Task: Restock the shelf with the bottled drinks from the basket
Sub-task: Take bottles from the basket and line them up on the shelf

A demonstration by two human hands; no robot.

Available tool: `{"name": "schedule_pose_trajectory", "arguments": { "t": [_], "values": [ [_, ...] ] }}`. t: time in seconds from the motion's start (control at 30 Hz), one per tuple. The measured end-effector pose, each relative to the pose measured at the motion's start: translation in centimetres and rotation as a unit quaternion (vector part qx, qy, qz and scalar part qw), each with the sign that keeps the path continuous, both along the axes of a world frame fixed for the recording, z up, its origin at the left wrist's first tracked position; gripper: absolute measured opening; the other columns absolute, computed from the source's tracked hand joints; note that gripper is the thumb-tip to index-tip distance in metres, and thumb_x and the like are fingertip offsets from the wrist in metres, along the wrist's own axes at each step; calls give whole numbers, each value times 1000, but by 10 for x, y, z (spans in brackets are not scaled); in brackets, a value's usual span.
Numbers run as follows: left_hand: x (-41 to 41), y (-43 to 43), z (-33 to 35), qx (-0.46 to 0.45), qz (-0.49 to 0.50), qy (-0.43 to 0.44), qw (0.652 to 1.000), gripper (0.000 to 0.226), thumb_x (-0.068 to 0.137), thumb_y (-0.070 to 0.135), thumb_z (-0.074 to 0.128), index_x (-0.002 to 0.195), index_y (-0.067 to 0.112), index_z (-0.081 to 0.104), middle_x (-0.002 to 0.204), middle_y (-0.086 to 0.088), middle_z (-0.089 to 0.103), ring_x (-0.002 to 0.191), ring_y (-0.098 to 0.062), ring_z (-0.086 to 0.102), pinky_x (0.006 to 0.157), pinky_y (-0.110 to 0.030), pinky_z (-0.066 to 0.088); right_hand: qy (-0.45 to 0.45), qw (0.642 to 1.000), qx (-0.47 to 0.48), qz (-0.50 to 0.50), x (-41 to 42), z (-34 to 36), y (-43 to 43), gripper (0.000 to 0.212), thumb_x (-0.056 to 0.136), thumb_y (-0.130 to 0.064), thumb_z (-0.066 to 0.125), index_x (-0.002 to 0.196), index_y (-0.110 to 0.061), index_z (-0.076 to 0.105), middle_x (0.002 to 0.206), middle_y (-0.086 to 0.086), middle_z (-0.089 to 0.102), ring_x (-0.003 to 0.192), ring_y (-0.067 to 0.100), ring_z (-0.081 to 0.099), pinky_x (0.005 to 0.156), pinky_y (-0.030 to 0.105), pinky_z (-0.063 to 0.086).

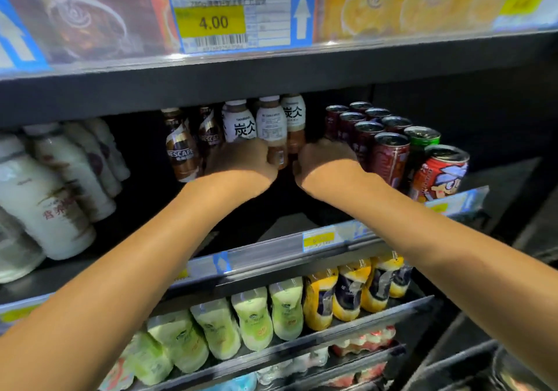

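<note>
Your bare left forearm [136, 258] and bare right forearm [428, 227] reach forward and up, converging so that your two hands sit side by side, just apart, at the same height. Your left hand [246, 161] shows you its back, wrist straight, fingers curled forward round the lower part of a small brown plastic bottle with a white label [238, 125]. Your right hand [327, 161] mirrors it, knuckles up, thumb tucked on the inner side. Its fingers curl away out of sight, so you cannot tell whether they hold anything.
</note>
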State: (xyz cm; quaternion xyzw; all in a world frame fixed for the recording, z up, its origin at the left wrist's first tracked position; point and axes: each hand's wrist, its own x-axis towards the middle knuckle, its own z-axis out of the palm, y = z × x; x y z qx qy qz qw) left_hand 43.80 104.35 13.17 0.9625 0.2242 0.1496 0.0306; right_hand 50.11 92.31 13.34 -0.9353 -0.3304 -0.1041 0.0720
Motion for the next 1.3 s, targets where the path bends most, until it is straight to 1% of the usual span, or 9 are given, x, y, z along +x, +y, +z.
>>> {"name": "schedule_pose_trajectory", "arguments": {
  "t": [0.07, 0.17, 0.27, 0.33, 0.5, 0.7, 0.8, 0.97, 1.3],
  "values": [
    [-23, -35, 7, 22, -37, 32, 999, 33, 98, 43, 39, 106, 18, 59, 117, -14, 63, 100, -36, 58, 79, -37, 46, -65, 998, -14, 16, -22, 0, -31, 29, 98, -25, 49, 119, -11, 63, 122, 12, 63, 113, 34, 58, 81, 35, 38],
    [-55, -83, 13, 52, -144, 15, 988, 29, 101, 44, 35, 102, 23, 55, 100, -2, 62, 84, -28, 54, 69, -36, 43, -115, 993, -40, 13, -51, -6, -87, 27, 97, -29, 48, 114, -12, 61, 116, 9, 59, 111, 33, 51, 83, 41, 36],
    [-66, -128, 10, 76, -235, 7, 969, 26, 101, 47, 29, 100, 28, 47, 90, 7, 51, 76, -22, 44, 68, -34, 38, -148, 988, -24, -38, -67, -25, -142, 19, 87, -25, 55, 86, -10, 67, 90, 11, 64, 87, 35, 60, 72, 42, 42],
    [-62, -156, -4, 100, -278, -24, 955, 26, 101, 47, 28, 95, 27, 45, 84, 7, 44, 72, -20, 40, 65, -33, 35, -132, 985, -12, -108, -79, -35, -182, 19, 78, -26, 54, 70, -12, 65, 73, 11, 65, 71, 35, 63, 64, 41, 47],
    [-41, -230, -36, 111, -397, -77, 908, 25, 85, 34, 46, 65, 19, 52, 57, -2, 44, 46, -28, 49, 49, -29, 23, -94, 969, -58, -220, -103, -63, -284, 26, 88, -28, 43, 72, -17, 61, 74, 7, 63, 73, 34, 62, 65, 40, 49],
    [-6, -345, -74, 126, -512, -1, 849, 21, 103, 40, 25, 88, 26, 31, 83, 6, 40, 78, -21, 55, 59, -31, 31, -30, 933, -97, -345, -101, -97, -395, 15, 74, -26, 59, 62, -18, 55, 60, 4, 57, 53, 30, 57, 54, 31, 29],
    [27, -404, -99, 124, -529, 65, 837, 20, 102, 34, 27, 86, 23, 30, 81, 5, 38, 72, -19, 42, 62, -31, 34, 38, 912, -128, -388, -89, -116, -450, 11, 81, -31, 61, 77, -20, 60, 77, 3, 64, 70, 31, 62, 61, 32, 29],
    [125, -529, -164, 105, -532, 176, 822, 16, 100, 32, 36, 90, 20, 36, 97, 1, 54, 91, -25, 58, 68, -33, 36, 94, 886, -131, -436, -22, -154, -568, 29, 94, -40, 42, 108, -22, 61, 107, 3, 65, 97, 28, 62, 70, 34, 35],
    [286, -732, -269, 136, -543, 329, 761, 28, 96, 16, 38, 120, 18, 53, 117, -3, 61, 106, -26, 61, 73, -33, 38, 275, 840, -114, -454, 134, -243, -757, 35, 92, -36, 49, 123, -21, 57, 123, 3, 63, 113, 28, 59, 91, 35, 44]
  ]
}}
